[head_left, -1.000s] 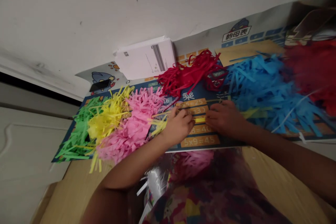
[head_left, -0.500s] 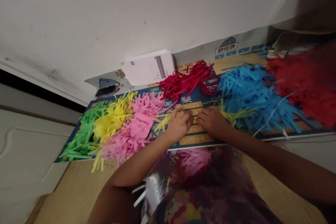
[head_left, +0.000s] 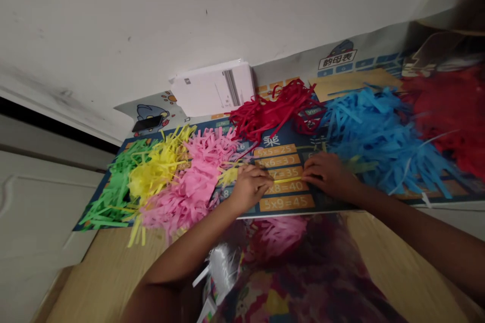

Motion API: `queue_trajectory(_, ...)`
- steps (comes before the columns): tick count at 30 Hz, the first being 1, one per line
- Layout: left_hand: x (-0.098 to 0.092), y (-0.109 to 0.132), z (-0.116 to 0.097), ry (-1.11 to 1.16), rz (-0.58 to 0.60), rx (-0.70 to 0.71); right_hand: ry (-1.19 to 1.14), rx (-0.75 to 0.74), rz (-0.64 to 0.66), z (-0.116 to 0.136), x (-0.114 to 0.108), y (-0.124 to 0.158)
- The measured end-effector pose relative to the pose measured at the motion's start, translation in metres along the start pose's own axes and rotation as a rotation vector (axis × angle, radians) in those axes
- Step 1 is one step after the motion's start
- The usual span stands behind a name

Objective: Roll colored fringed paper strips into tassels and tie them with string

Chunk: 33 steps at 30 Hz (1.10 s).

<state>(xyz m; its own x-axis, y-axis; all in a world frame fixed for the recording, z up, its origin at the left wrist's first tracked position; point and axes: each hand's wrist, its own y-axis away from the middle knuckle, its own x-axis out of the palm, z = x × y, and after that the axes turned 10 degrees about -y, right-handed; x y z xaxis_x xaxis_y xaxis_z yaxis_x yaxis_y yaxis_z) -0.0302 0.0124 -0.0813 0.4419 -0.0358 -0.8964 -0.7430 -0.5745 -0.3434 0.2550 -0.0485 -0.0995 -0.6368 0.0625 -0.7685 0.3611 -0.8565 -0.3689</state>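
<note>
A thin twisted middle of yellow tissue paper (head_left: 288,179) runs taut between my two hands over the printed multiplication chart. My left hand (head_left: 248,187) pinches its left part, with yellow fringe showing beyond the wrist side. My right hand (head_left: 328,174) is closed on the other end, and more yellow fringe lies beyond it near the blue fringed paper (head_left: 375,131). Just left of my left hand lies pink fringed paper (head_left: 200,176). Above the hands sits a heap of red paper strips (head_left: 273,111).
Green fringed paper (head_left: 117,186) and another yellow fringed bunch (head_left: 155,166) lie at the left. A white paper stack (head_left: 212,88) stands against the wall, near a dark phone-like object (head_left: 148,123). More red fringed paper (head_left: 450,111) fills the far right. A white cord hangs there.
My hands have moved apart, and the narrow yellow twist now shows stretched between them. The camera view has shifted slightly.
</note>
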Motion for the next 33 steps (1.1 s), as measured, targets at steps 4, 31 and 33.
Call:
queue_trajectory(4,-0.001,-0.002,-0.001,0.135,0.061,-0.13,-0.044,0.098,0.009,0.0,0.0,-0.001)
queue_trajectory(31,-0.065,0.002,-0.075,-0.364,-0.202,0.337,-0.184,0.017,-0.011,0.102,-0.034,-0.008)
queue_trajectory(33,-0.086,0.009,-0.091,-0.35,-0.241,0.407,-0.575,0.202,0.09,0.115,-0.047,-0.004)
